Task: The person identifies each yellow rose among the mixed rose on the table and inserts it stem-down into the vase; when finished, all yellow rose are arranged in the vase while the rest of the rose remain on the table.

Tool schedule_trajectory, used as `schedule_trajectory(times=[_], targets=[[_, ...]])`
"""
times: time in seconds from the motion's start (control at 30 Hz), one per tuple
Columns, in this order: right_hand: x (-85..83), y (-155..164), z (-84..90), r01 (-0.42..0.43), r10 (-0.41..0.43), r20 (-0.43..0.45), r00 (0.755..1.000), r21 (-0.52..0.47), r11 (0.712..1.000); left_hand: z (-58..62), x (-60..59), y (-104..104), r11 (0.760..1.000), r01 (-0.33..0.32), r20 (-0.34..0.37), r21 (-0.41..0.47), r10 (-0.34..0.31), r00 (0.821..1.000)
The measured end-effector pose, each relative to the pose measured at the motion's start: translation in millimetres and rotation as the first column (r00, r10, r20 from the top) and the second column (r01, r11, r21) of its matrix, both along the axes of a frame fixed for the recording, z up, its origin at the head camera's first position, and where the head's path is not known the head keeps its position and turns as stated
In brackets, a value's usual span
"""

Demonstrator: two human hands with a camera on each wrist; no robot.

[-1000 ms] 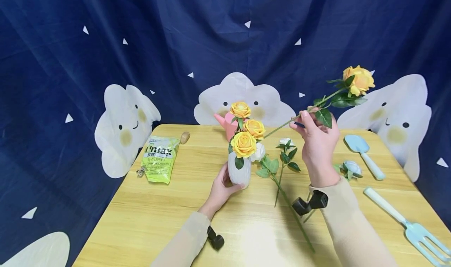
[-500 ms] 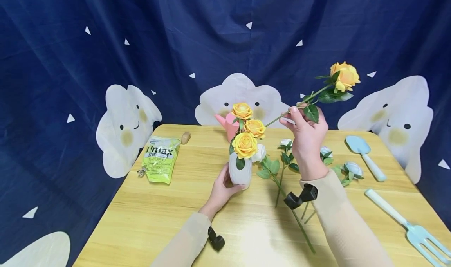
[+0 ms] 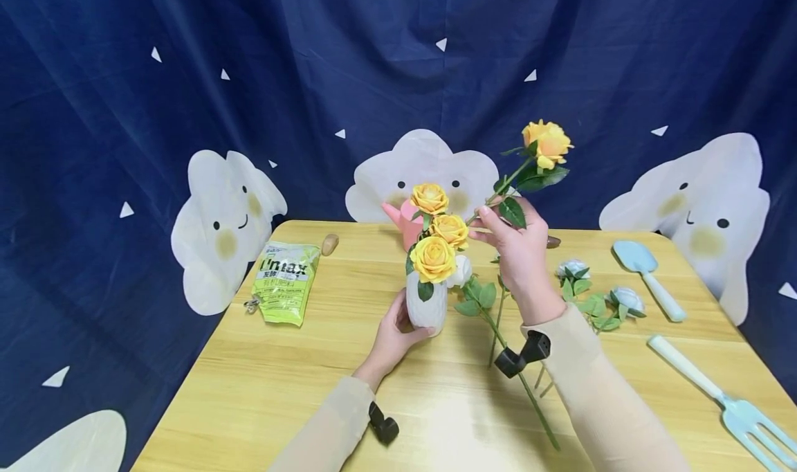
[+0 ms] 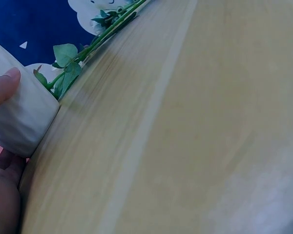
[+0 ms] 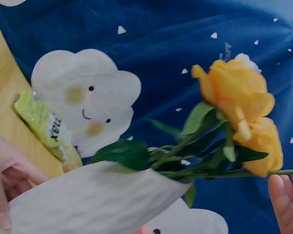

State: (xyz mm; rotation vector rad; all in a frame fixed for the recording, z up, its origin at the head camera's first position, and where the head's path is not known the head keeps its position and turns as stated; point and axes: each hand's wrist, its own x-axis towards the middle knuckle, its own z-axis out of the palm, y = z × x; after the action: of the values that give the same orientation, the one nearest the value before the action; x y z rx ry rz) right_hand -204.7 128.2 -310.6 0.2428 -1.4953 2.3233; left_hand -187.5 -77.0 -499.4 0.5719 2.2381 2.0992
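My left hand (image 3: 395, 333) holds the lower part of a white textured vase (image 3: 426, 309), thumb across its front; in the left wrist view the vase (image 4: 24, 109) stands at the left edge. Several yellow roses (image 3: 432, 256) stick up from its mouth. Above and right of the vase, my right hand (image 3: 521, 250) pinches the stem of another yellow rose (image 3: 548, 143), its bloom tilted up to the right. That stem slants down behind the vase's blooms. In the right wrist view the stem runs from my right fingertips (image 5: 278, 190) toward the vase mouth, its lower end hidden.
A white rose (image 3: 459, 271) with a long stem lies right of the vase, pale blue roses (image 3: 625, 299) beyond it. Further right are a blue trowel (image 3: 635, 257) and hand fork (image 3: 747, 416). A pink watering can (image 3: 411, 228) stands behind; a green fertilizer bag (image 3: 286, 285) and brown stone (image 3: 330, 243) lie left.
My right hand has moved left and slightly down with the yellow rose, bringing it closer to the vase. The left hand stays on the vase.
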Motion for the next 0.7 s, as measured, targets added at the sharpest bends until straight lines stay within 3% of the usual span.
schedule_trajectory(times=[0.13, 0.3, 0.57, 0.7], targets=[[-0.7, -2.6, -8.9, -0.002, -0.004, 0.057, 0.998, 0.099, 0.995, 0.1, -0.1, -0.2, 1.0, 0.006, 0.003, 0.009, -0.006, 1.0], [-2.5, -3.7, -17.2, -0.016, 0.005, 0.081, 0.997, 0.136, 0.991, -0.9, -1.1, 0.2, 1.0, 0.007, 0.002, 0.008, -0.007, 1.0], [-7.8, 0.2, -23.5, -0.033, 0.021, 0.113, 0.993, 0.105, 0.994, -0.2, -0.8, 0.7, 1.0, 0.003, 0.004, -0.002, -0.003, 1.0], [-11.3, -0.2, -25.3, -0.055, 0.049, 0.142, 0.989, 0.039, 0.998, -0.4, 0.0, 1.0, 1.0, -0.001, 0.003, 0.007, 0.001, 1.0]])
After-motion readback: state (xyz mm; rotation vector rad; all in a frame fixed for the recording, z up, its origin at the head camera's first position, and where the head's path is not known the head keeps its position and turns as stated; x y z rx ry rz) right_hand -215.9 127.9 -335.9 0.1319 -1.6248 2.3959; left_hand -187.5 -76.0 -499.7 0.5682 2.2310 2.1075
